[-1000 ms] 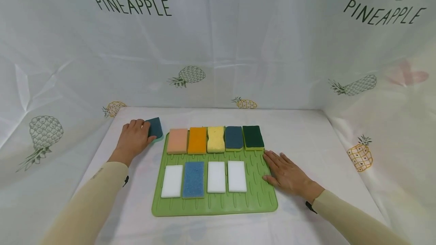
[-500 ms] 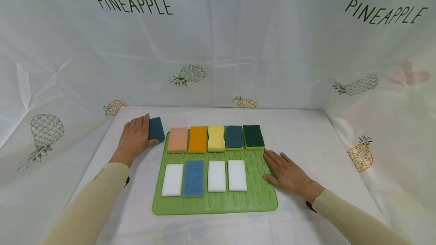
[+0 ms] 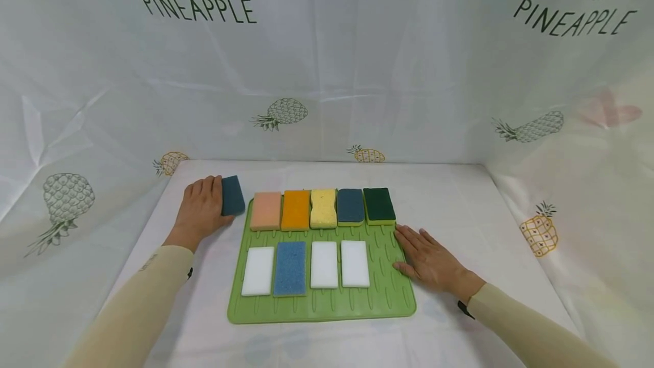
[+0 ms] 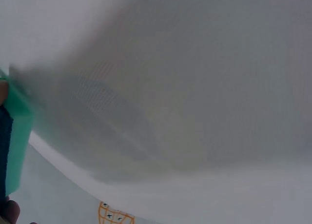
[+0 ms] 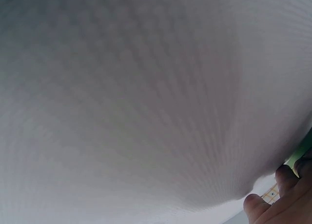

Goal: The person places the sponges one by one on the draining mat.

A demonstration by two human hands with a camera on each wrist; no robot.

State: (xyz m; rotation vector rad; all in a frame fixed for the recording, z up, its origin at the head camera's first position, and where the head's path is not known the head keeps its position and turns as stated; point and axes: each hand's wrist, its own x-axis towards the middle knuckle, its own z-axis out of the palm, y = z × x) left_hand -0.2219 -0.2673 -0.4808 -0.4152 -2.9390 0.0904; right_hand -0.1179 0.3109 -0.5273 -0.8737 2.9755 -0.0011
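Note:
My left hand (image 3: 201, 206) is at the back left of the table, holding a sponge (image 3: 233, 195) with a dark blue face. Its fingers lie at the far left corner and its thumb at the near end. In the left wrist view the sponge (image 4: 19, 136) shows a teal green body between thumb and fingers, at the left edge of the picture. My right hand (image 3: 431, 260) lies flat with straight fingers over the right edge of a green ridged mat (image 3: 327, 311), fingertips right by a dark green sponge (image 3: 379, 205).
Along the mat's back stand pink (image 3: 266, 210), orange (image 3: 296, 209), yellow wavy (image 3: 323, 208) and blue (image 3: 350, 206) sponges. In front lie a blue sponge (image 3: 290, 268) and white blocks (image 3: 324, 265). A pineapple-print sheet (image 3: 398, 72) hangs behind.
My left thumb has shifted from the sponge's top to its near end, and the fingers now reach its far corner. The sponge's teal side no longer shows from above. My right hand stays still.

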